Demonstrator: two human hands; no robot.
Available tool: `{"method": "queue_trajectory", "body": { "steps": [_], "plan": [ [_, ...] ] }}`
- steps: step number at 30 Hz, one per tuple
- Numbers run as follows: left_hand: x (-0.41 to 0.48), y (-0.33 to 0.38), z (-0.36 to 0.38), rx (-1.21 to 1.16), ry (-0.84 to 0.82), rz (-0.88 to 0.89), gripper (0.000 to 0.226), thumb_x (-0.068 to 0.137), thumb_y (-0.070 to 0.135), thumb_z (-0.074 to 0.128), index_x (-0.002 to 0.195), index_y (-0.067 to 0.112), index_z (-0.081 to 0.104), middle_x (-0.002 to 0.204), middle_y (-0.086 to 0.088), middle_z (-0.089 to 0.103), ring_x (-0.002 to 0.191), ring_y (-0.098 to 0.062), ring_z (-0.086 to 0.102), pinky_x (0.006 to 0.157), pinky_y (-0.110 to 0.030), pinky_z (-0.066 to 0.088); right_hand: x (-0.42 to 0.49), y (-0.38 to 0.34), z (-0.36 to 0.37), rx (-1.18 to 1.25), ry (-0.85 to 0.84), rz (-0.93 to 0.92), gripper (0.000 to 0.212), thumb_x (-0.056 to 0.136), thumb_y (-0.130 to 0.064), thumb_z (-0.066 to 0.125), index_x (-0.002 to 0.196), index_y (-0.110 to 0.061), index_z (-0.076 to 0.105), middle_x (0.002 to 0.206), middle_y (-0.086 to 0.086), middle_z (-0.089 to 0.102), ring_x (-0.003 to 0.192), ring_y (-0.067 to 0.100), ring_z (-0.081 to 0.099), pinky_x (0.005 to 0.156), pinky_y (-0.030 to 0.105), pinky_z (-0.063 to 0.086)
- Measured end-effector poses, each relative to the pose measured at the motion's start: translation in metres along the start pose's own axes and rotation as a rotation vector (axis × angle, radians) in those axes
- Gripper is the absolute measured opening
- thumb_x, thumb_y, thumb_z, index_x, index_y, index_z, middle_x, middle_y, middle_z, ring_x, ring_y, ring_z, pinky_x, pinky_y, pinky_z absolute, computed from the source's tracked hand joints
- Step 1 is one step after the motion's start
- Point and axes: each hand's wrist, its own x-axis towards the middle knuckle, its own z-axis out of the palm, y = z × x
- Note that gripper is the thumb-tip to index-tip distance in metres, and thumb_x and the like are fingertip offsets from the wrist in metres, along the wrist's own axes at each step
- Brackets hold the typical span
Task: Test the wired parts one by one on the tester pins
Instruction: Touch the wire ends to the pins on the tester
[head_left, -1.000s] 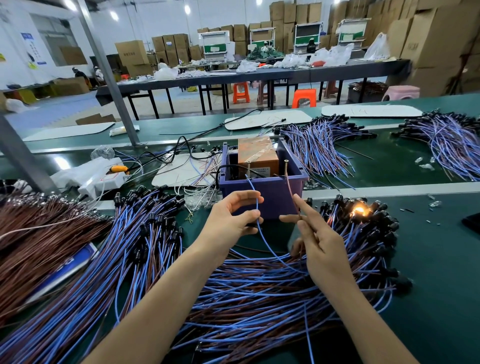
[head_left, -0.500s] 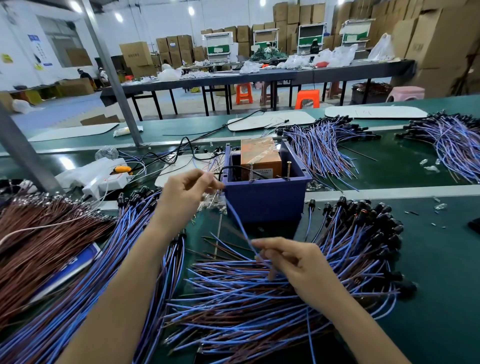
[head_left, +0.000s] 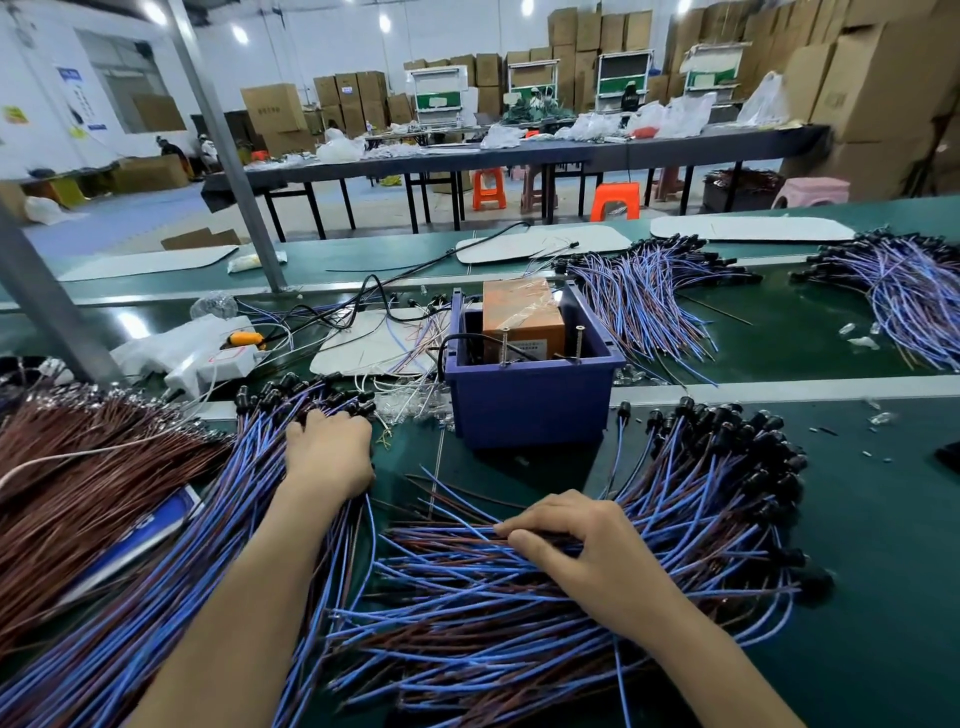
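Green bench surface (head_left: 857, 571) is carrying the work, with stacked cartons and long tables standing behind it. At its centre a blue bin (head_left: 530, 405) is sitting upright and holding an orange box (head_left: 522, 322). Two tester pins (head_left: 504, 347) are standing up from the bin's near rim.

Left of the bin, the left pile of wired parts (head_left: 208, 545) is lying with its blue and brown leads running toward the person and its black caps pointing away. The left hand (head_left: 330, 452) is resting palm down on the cap end of this pile, fingers bending over the caps. Whether it is gripping any lead cannot be told.

In front of the bin and to its right, the right pile of wired parts (head_left: 519, 613) is fanning out, caps toward the far right. The right hand (head_left: 587, 556) is lying on the loose lead ends of this pile, fingers and thumb curling in and pinching leads there.

Both hands are sitting nearer the person than the bin, one to each side, apart from the pins. A heap of brown wires (head_left: 78, 493) is lying at far left, just beside the left pile.
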Motion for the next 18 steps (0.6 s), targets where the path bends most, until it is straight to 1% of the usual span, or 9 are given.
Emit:
{"method": "queue_trajectory", "body": {
  "steps": [3,5,7,8,10,11,13,15,18],
  "plan": [
    [-0.001,-0.001,-0.004,-0.007,-0.035,-0.004,0.021,0.087,0.028,0.060,0.107,0.021,0.058,0.111,-0.005,0.059,0.119,-0.026,0.039,0.098,-0.041,0.029,0.000,0.001,0.000,-0.010,0.002,0.005,0.016,0.092,-0.031,0.063,0.102,-0.031,0.074,0.087,-0.029,0.061,0.094,-0.004,0.053,0.082,0.016,0.043],
    [-0.004,0.002,-0.008,-0.069,-0.030,0.001,0.024,0.084,0.030,0.062,0.104,0.019,0.054,0.106,-0.006,0.060,0.114,-0.026,0.043,0.097,-0.040,0.030,0.000,0.001,0.001,-0.011,0.006,0.005,0.016,0.092,-0.030,0.063,0.103,-0.032,0.074,0.089,-0.026,0.064,0.095,-0.004,0.054,0.082,0.015,0.043],
    [-0.010,0.005,-0.017,-0.248,0.009,0.040,0.026,0.082,0.025,0.064,0.102,0.017,0.049,0.103,-0.006,0.061,0.101,-0.025,0.052,0.091,-0.035,0.037,0.000,0.001,0.000,0.014,0.025,0.002,0.016,0.092,-0.028,0.062,0.104,-0.032,0.073,0.094,-0.024,0.066,0.098,-0.005,0.055,0.085,0.016,0.043],
    [-0.014,0.006,-0.024,-0.390,0.037,0.083,0.027,0.081,0.021,0.066,0.100,0.016,0.049,0.100,-0.007,0.062,0.091,-0.024,0.055,0.082,-0.029,0.043,0.000,0.000,0.000,0.046,0.038,-0.001,0.017,0.093,-0.027,0.061,0.105,-0.033,0.072,0.097,-0.023,0.066,0.100,-0.005,0.055,0.087,0.017,0.043],
    [-0.025,0.012,-0.038,-0.718,0.060,0.218,0.027,0.079,0.013,0.072,0.096,0.017,0.052,0.093,-0.006,0.067,0.074,-0.018,0.060,0.065,-0.017,0.047,0.000,-0.001,0.000,0.161,0.058,-0.009,0.020,0.095,-0.026,0.058,0.108,-0.034,0.071,0.105,-0.023,0.066,0.106,-0.004,0.057,0.091,0.016,0.043],
    [-0.033,0.016,-0.047,-0.889,0.050,0.306,0.028,0.078,0.010,0.074,0.094,0.017,0.053,0.090,-0.006,0.070,0.073,-0.017,0.063,0.067,-0.016,0.050,0.001,-0.001,0.000,0.229,0.061,-0.014,0.022,0.095,-0.026,0.056,0.110,-0.034,0.070,0.109,-0.024,0.065,0.109,-0.002,0.057,0.092,0.016,0.043],
    [-0.051,0.030,-0.060,-1.178,-0.001,0.507,0.031,0.077,0.005,0.076,0.097,0.018,0.056,0.088,-0.006,0.073,0.082,-0.022,0.070,0.080,-0.025,0.055,0.001,-0.004,0.004,0.335,0.056,-0.026,0.026,0.096,-0.030,0.051,0.115,-0.035,0.068,0.118,-0.022,0.062,0.114,0.003,0.057,0.096,0.022,0.045],
    [-0.068,0.047,-0.066,-1.285,-0.003,0.667,0.033,0.077,0.002,0.075,0.100,0.019,0.058,0.089,-0.005,0.074,0.083,-0.017,0.071,0.078,-0.024,0.056,0.002,-0.007,0.008,0.419,0.048,-0.045,0.029,0.096,-0.035,0.047,0.116,-0.033,0.068,0.122,-0.019,0.062,0.118,0.005,0.056,0.097,0.025,0.045],
    [-0.082,0.069,-0.064,-1.333,0.022,0.784,0.028,0.080,0.000,0.072,0.099,0.017,0.061,0.092,-0.003,0.073,0.077,-0.011,0.065,0.071,-0.022,0.053,0.002,-0.012,0.008,0.543,0.095,-0.048,0.027,0.096,-0.035,0.046,0.108,-0.037,0.070,0.107,-0.015,0.069,0.104,0.006,0.063,0.089,0.022,0.049]
  ]
}}
